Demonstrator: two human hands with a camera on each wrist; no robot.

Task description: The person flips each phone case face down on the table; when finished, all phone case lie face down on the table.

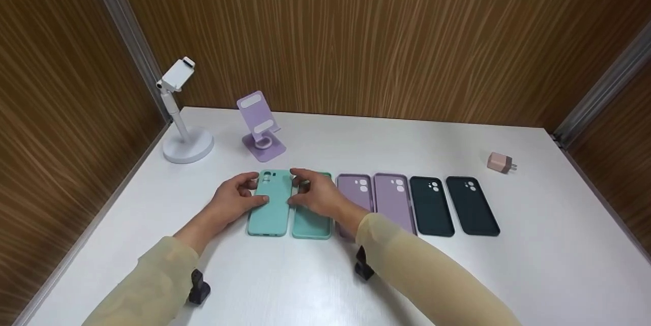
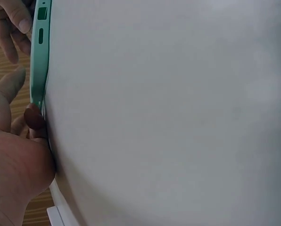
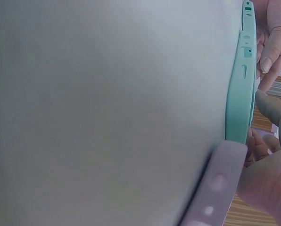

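Observation:
A teal phone case [image 1: 271, 216] lies back side up at the left end of a row of cases, its camera cutouts at the far end. My left hand [image 1: 235, 195] holds its left side, thumb over the back and fingers along the edge. On its right edge are the thumb and fingertips of my right hand [image 1: 316, 193], which reaches over a second teal case [image 1: 311, 224] lying hollow side up. The left wrist view shows the first case's bottom edge [image 2: 40, 61] low over the tabletop. My right thumb [image 3: 270, 106] appears beside the teal cases in the right wrist view.
Two lilac cases [image 1: 391, 196] and two dark cases [image 1: 431, 209] continue the row rightward. Behind stand a white phone stand [image 1: 188, 145] and a lilac phone stand [image 1: 259, 117]. A pink charger plug [image 1: 500, 162] sits at the right. Wood-grain panels [image 1: 356, 36] enclose the white table [image 1: 386, 145].

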